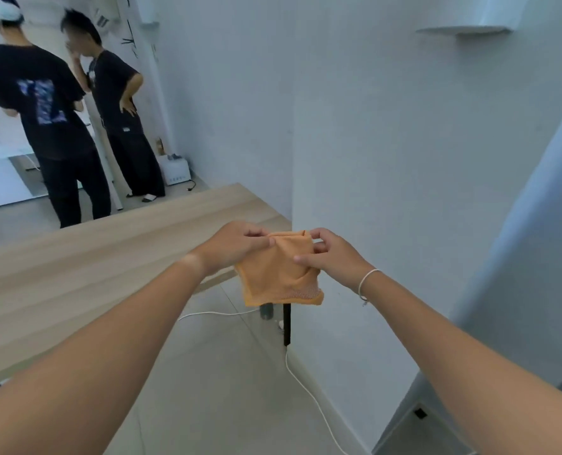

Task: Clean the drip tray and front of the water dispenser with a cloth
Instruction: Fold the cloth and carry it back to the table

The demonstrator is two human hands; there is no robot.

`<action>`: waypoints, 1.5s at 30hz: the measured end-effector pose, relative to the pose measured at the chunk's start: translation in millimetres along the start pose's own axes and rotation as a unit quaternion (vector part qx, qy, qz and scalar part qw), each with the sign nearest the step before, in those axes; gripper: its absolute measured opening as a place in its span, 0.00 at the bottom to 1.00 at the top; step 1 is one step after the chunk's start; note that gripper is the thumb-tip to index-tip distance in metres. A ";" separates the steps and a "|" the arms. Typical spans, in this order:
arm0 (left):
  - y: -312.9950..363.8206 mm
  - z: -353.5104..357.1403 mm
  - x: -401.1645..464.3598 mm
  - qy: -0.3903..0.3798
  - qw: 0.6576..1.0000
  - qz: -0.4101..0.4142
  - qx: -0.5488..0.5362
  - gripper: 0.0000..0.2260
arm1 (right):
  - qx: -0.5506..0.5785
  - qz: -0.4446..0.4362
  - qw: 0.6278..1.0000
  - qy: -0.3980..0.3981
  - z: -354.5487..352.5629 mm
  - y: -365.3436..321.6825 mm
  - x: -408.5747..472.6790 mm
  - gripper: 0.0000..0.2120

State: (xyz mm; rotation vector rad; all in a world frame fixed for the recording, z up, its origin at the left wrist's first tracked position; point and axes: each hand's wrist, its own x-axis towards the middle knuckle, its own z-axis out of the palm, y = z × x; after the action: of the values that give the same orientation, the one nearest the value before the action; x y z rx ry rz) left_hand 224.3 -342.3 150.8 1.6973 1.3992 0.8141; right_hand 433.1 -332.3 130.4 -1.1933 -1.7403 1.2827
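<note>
Here, past the light wooden tabletop [76, 257], my left hand [237, 246] pinches the top left edge of a folded orange microfibre cloth [278, 274]. The cloth hangs in mid-air above the grey tiled floor [214, 372], and my right hand [330, 254] pinches its right side.

A cloth [278, 270] hangs between the left hand [237, 246] and the right hand [330, 254], raised in front of the person, above the floor [214, 372] at the bench's [76, 257] right end. The bench stretches away to the left. A wall [388, 159] rises just right of the hands, a cable [309, 395] trailing along its base. Beyond the bench, far left, two people [76, 110] stand side by side. A shelf [463, 29] juts from the wall high on the right.
</note>
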 end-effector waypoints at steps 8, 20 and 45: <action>-0.9 -83.1 10.5 0.041 0.999 -0.023 0.006 0.07 | 0.041 0.038 0.998 -0.043 47.7 -12.0 59.3 0.08; -35.5 -128.4 50.5 0.113 0.986 -0.091 -0.082 0.11 | 0.212 0.056 0.966 -0.134 66.6 -15.7 134.3 0.05; -207.8 -236.7 272.1 -0.086 0.976 -0.179 -0.089 0.12 | -0.157 0.033 0.973 -0.165 101.9 -2.5 407.2 0.04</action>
State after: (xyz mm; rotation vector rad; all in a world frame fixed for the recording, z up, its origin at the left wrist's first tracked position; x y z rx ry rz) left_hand -26.7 -16.4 87.6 1.2959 1.4124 0.5561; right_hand 193.0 10.5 98.6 -1.2730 -2.2289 1.3378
